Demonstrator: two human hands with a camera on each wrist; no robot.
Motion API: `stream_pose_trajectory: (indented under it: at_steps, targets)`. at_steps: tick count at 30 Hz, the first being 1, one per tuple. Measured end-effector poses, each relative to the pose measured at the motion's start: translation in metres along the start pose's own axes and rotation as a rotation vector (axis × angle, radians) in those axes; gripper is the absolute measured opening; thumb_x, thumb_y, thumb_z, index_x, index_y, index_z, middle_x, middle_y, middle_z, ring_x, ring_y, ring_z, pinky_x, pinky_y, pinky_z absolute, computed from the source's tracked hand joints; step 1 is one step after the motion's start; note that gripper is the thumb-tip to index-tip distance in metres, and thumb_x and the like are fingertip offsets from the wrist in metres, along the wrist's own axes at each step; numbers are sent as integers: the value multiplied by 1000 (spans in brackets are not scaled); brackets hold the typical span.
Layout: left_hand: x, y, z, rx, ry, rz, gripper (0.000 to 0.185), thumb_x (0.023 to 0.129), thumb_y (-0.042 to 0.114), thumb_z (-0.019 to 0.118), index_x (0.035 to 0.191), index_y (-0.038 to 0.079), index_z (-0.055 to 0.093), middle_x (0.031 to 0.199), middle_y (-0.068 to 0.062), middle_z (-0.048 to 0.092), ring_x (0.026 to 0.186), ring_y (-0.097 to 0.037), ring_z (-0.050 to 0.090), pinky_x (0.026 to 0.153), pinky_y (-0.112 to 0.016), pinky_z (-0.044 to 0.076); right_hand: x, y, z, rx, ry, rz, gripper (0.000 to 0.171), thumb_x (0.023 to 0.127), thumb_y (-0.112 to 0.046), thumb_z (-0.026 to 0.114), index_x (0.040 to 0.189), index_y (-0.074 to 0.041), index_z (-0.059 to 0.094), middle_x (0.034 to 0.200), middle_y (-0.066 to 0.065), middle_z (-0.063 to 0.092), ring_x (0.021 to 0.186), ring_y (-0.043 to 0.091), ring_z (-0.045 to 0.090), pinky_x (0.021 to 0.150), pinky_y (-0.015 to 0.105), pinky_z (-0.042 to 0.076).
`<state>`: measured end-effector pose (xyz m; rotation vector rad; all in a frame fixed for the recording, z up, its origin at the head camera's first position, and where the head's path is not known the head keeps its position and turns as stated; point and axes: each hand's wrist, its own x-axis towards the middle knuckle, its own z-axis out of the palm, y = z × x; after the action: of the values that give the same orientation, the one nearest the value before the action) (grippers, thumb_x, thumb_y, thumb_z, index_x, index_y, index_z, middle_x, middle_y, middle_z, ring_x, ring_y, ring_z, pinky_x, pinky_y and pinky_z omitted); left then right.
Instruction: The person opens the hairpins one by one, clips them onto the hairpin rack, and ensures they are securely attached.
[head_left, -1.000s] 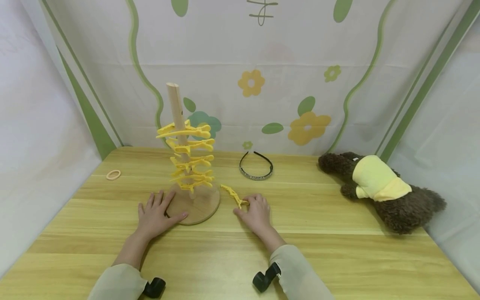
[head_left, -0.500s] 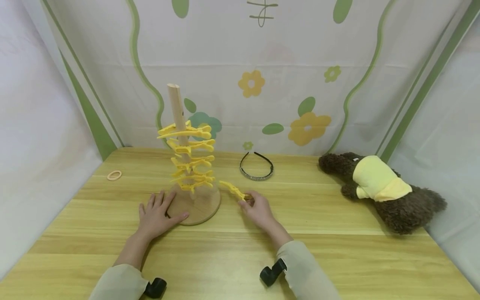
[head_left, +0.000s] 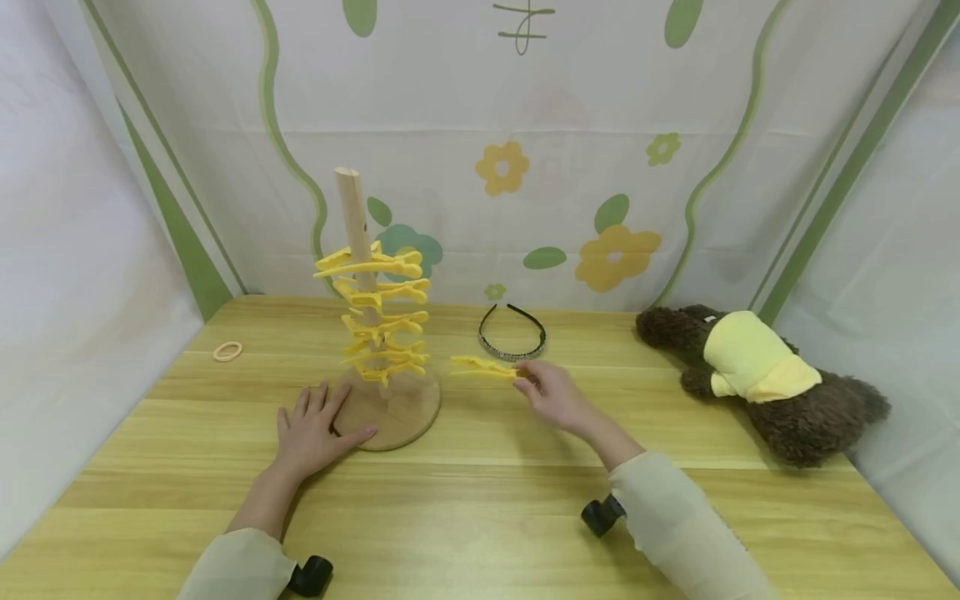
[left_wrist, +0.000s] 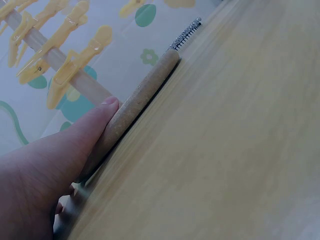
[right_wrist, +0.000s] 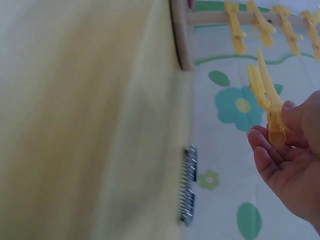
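Tabletop (head_left: 480,492), R hand (head_left: 555,398) w/ clip (head_left: 482,367) (off stand (head_left: 390,408))

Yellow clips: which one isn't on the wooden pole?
The clip pinched in the right hand, held above the table between the stand and the headband. All the others are clamped on the pole.

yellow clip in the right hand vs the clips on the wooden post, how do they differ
The held yellow clip is pinched at one end by the right hand and hangs in the air above the table, beside the stand; the stacked clips are clamped on the wooden post. The held clip is single; the stacked clips sit in tiers. All share the same yellow colour and long, narrow shape.
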<state>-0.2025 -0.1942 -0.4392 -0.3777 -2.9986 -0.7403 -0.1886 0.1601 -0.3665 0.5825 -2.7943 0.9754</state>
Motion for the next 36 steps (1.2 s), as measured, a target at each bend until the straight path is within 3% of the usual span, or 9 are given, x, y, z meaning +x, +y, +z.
stream_pose_trajectory:
  at_steps: [5,11,19,27,36]
  targets:
    - [0,1,0,4,4,4,88,80,62,57,146,11,29,149,-31,19,136,-54,9,98,-76,0,10,-3,-37,-17,24,-5,24,93,-9,54,110,7,59,87,15,66,71,20,58,61,27,48]
    - [1,0,2,1,5,7,88,80,62,57,147,11,28,149,-31,19,136,-54,9,98,-76,0,31,-14,-74,63,60,-22,20,92,-4,55,106,10,58,84,17,63,70,18,54,60,22,45]
    - [0,-2,4,4,9,7,90,80,63,56,147,11,27,149,-30,18,135,-54,9,98,-76,0,62,-50,-110,37,104,-51,18,93,-7,55,104,5,61,89,18,66,70,17,56,56,20,43]
    - [0,-2,3,0,8,9,90,80,63,56,147,12,27,149,-30,19,135,-54,9,98,-76,0,88,-88,-119,15,127,-79,18,94,-12,54,104,2,61,91,15,67,73,18,56,59,21,43]
    - [-2,-1,-1,0,3,10,90,80,62,57,147,10,27,148,-31,19,135,-54,10,97,-77,1,110,-127,-103,-26,85,-196,16,94,-13,54,100,-1,63,87,12,66,70,20,57,58,22,41]
